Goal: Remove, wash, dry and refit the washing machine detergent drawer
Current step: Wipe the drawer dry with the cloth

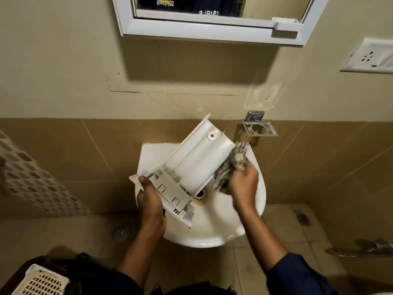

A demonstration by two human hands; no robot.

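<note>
The white detergent drawer (191,158) is held upside down and slanted over the white wash basin (212,228). Its front panel points down-left, its rear end up toward the wall. My left hand (150,201) grips the drawer's front panel from below. My right hand (244,184) holds a bunched grey-and-white checked cloth (231,167) pressed against the drawer's right side. The basin's drain (201,193) shows just under the drawer.
A mirror cabinet (212,20) hangs on the wall above. A chrome holder (258,125) is fixed right of the basin, a wall socket (370,57) farther right. A perforated laundry basket (40,175) stands at left. Floor drains (120,233) and a chrome tap (380,245) sit low.
</note>
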